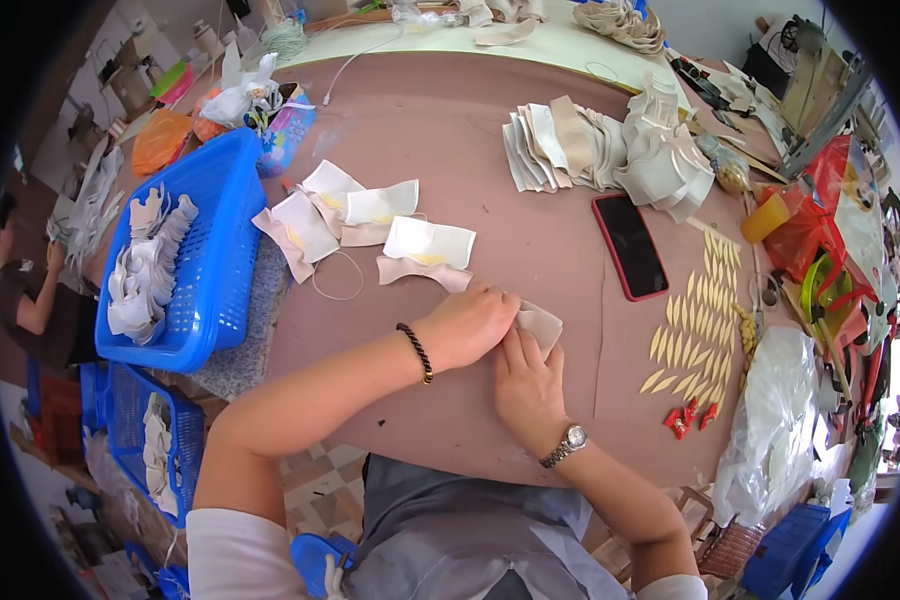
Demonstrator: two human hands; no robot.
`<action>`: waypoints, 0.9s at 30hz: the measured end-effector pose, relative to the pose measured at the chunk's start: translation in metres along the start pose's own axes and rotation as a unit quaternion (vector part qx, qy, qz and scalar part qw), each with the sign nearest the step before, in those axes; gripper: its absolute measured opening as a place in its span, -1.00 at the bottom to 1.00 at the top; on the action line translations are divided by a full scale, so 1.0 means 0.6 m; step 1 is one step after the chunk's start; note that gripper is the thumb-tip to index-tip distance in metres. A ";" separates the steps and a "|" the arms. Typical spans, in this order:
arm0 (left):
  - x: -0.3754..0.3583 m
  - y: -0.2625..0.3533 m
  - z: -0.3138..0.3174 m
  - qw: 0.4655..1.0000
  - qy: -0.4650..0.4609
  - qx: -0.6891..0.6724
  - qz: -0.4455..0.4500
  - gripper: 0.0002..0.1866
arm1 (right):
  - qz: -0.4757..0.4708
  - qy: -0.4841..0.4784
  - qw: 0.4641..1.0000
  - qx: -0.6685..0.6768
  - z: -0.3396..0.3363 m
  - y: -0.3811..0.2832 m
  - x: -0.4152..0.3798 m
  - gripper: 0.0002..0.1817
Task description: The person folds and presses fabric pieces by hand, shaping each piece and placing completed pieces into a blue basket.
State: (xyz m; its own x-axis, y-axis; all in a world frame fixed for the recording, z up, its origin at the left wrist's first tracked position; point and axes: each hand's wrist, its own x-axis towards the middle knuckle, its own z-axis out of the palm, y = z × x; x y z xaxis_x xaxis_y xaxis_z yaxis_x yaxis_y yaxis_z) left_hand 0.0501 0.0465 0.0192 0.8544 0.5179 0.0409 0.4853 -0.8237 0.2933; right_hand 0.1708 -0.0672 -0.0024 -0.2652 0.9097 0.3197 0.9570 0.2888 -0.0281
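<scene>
Near the front of the table, my two hands meet at a small beige leather-like piece (541, 328). My right hand (530, 385), with a watch on its wrist, grips it from below with fingers on its surface. My left hand (475, 322), wearing a dark beaded bracelet, is closed against the piece's left edge; its fingertips and whatever is between them are hidden. Just beyond my left hand lies a white-and-beige joined piece (428, 245) with a yellowish patch. More such pieces (345, 205) overlap to its left, beside a thin loop of thread or cord (339, 277).
Rows of pale yellow leaf-shaped pieces (692, 315) and small red items (687, 416) lie right, near a phone (630, 248). Stacked beige pieces (610, 145) stand behind. A blue basket (225, 290) is left; another person (40, 300) sits beyond it.
</scene>
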 end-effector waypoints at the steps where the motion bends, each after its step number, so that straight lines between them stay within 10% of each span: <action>1: 0.001 0.001 -0.001 1.000 -0.007 0.006 -0.003 -0.90 | -0.003 0.004 1.000 0.026 0.000 0.002 -0.001 -0.62; 27: -0.017 0.001 -0.004 0.988 0.003 -0.045 -0.149 -0.83 | -0.022 0.001 0.999 0.034 -0.006 0.024 0.015 -0.57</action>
State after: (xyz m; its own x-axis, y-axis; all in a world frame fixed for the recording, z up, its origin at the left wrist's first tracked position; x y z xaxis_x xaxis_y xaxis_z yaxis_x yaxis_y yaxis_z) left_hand 0.0412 0.0413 0.0215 0.6746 0.7361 -0.0553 0.6970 -0.6105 0.3762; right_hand 0.1827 -0.0558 0.0037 -0.3063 0.8948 0.3248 0.9343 0.3480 -0.0776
